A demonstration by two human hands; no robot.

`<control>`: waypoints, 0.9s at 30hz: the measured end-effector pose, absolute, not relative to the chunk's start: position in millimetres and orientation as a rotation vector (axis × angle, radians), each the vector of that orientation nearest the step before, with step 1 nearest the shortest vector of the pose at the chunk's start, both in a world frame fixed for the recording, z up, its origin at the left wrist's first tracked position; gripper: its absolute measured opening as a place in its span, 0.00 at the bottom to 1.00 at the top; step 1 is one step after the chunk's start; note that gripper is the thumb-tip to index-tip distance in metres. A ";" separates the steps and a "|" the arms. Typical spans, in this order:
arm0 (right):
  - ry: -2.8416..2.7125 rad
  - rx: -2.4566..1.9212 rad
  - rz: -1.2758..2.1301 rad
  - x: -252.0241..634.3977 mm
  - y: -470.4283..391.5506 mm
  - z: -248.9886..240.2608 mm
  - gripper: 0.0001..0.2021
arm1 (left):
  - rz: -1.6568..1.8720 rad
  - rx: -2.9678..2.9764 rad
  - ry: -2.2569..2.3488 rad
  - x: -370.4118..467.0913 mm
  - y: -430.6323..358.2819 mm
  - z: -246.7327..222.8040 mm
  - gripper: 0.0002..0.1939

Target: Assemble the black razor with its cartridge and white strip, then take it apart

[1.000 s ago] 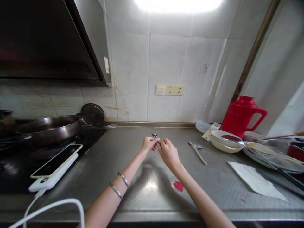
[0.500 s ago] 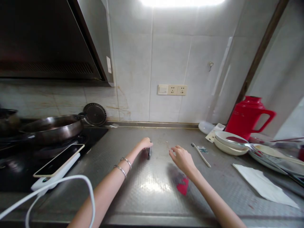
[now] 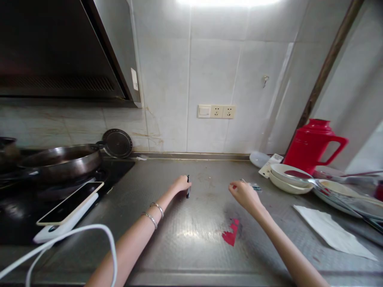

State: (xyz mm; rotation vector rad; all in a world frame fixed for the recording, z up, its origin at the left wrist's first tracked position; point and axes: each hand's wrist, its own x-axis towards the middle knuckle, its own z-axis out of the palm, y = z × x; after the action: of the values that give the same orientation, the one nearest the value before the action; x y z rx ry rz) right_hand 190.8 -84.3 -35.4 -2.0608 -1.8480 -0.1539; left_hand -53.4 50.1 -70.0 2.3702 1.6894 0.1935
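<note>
My left hand (image 3: 182, 183) has its fingers closed around a small dark, slim tool (image 3: 188, 190), held upright near the middle of the steel counter (image 3: 161, 255). To the right, my right hand (image 3: 243, 193) is raised over the counter with its fingers curled together; a bit of red shows at the fingertips. It covers most of a white stick (image 3: 243, 180) lying behind it. Small teal packets (image 3: 255, 186) are just beyond that hand. Torn red pieces (image 3: 230, 234) lie on the counter below it.
On the left are a phone (image 3: 70, 203) on a white device with a cable (image 3: 103, 227), and a pan (image 3: 64, 161) on the stove. At right stand white bowls (image 3: 291, 185), a red jug (image 3: 311, 145), plates with utensils, and a napkin (image 3: 332, 233).
My right hand has moved right, away from my left hand, and its fingers have closed. It now hides most of the white stick. More of the red pieces shows.
</note>
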 end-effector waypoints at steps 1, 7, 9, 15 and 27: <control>-1.828 -2.088 -0.153 196.1 -82.9 -34.3 0.16 | 0.208 2.368 1.694 -54.4 47.3 -69.9 0.16; -1.750 -2.354 -0.089 240.0 -71.8 -28.2 0.16 | 0.268 2.335 1.736 -61.8 31.2 -68.3 0.21; -1.748 -2.425 -0.053 258.9 -66.5 -29.2 0.17 | 0.271 2.322 1.750 -64.3 25.7 -67.4 0.20; -1.844 -2.549 0.087 299.8 -53.3 -46.9 0.18 | 0.281 2.297 1.795 -65.5 12.3 -66.6 0.19; -1.951 -2.448 0.157 288.9 -51.2 -65.5 0.14 | 0.314 2.253 1.890 -61.1 12.5 -72.4 0.20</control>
State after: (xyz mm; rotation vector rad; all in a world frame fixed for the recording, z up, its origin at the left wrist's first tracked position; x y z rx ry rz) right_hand 288.9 -51.2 -65.5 -2.4480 -1.9515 0.1565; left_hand -61.1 12.5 -72.4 2.2528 1.8901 0.3142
